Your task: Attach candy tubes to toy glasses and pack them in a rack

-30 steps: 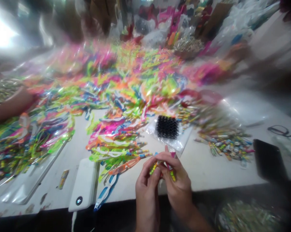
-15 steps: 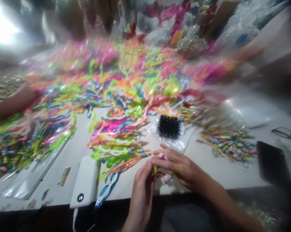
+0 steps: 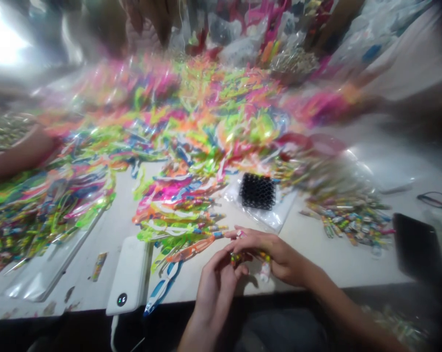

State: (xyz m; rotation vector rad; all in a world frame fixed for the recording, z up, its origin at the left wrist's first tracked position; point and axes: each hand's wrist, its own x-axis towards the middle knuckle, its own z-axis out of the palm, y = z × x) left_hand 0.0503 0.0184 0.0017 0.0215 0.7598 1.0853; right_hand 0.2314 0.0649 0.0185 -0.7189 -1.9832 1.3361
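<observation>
The front edge of the white table (image 3: 243,296) is crossed low in the frame by both forearms, and the hands are held just above the tabletop, near that edge, at lower centre. To the right, a stretch of white tabletop is left between the right hand (image 3: 277,256) and a black phone (image 3: 418,244), while the left hand (image 3: 214,292) is flanked at lower left by a white power bank (image 3: 128,276). A short strand of small yellow-green beads (image 3: 236,258) is located between the hands, with its long axis lying roughly across the frame, though its full length is partly hidden by the fingers. The strand is pinched by the left fingertips (image 3: 224,254) from below and is closed over by the right fingers (image 3: 250,239) from above, so both hands are gripping it. A small pale pink-and-white piece (image 3: 265,271) is seen under the right palm. Ahead of the hands, a black mesh pad (image 3: 257,191) is laid on a clear plastic bag (image 3: 281,208), with a heap of neon plastic strips (image 3: 202,115) beyond it. A pile of small coloured tubes (image 3: 343,212) is spread at right, and a bowl of similar pieces (image 3: 397,327) is seen blurred at lower right, below the table edge
</observation>
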